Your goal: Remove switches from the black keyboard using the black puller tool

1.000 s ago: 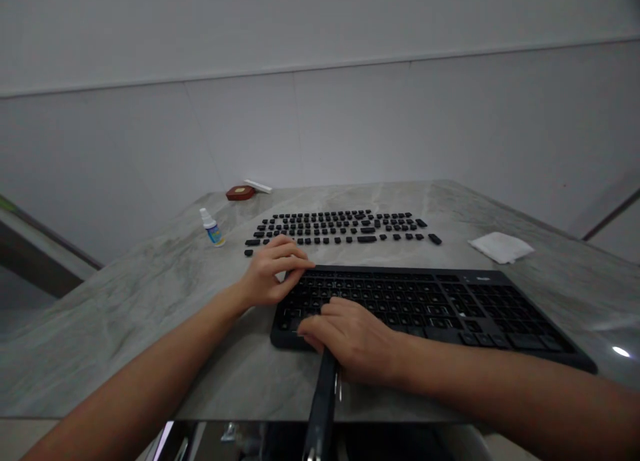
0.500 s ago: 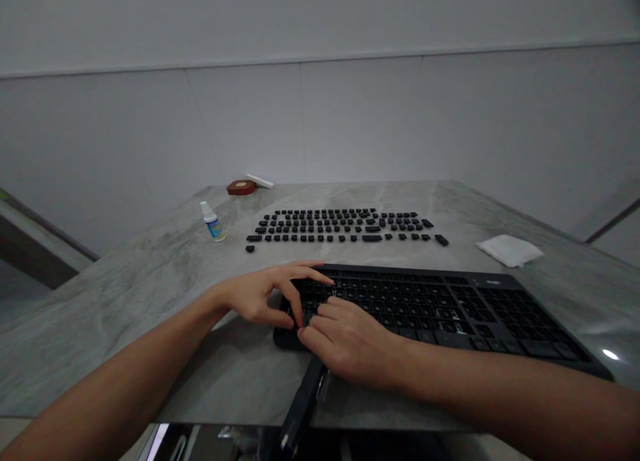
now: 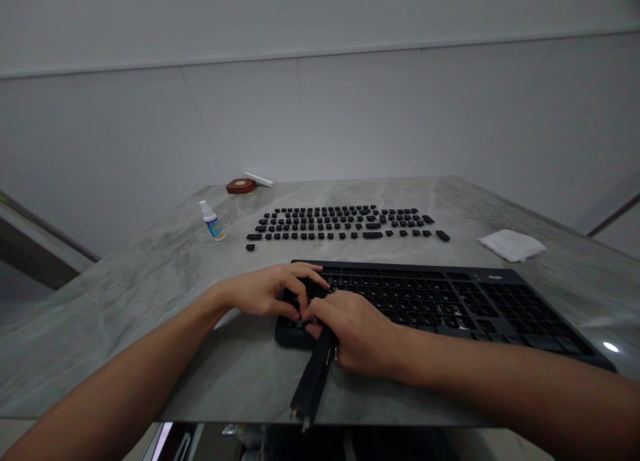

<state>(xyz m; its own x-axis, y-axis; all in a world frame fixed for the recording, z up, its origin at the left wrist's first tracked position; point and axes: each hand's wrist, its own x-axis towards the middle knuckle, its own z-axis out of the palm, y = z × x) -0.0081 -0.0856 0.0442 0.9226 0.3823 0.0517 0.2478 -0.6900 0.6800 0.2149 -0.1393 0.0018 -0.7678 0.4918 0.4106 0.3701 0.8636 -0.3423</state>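
A black keyboard (image 3: 400, 271) lies in front of me, most of its keycaps off and the bare switch sites showing. At its lower left corner, the thumb and forefinger of my left hand (image 3: 267, 291) close on a small dark keycap (image 3: 300, 324), while the other fingers stretch over the upper rows. My right hand (image 3: 355, 331) is wrapped around a long, flat black tool (image 3: 313, 384) with small metal prongs at its near end. The tool's far end is hidden under my right fingers, right beside the left fingertips.
Loose black keycaps (image 3: 320, 227) stand in rows behind the keyboard. A small spray bottle (image 3: 213, 222) stands left of them; a folded white cloth or tissue (image 3: 513, 245) lies right. A brown case (image 3: 241, 185) sits at the back of the marble-patterned table (image 3: 125, 294).
My right hand has turned and shifted slightly, and the black tool's near end has swung right and up. My left fingers stay at the same keyboard corner.
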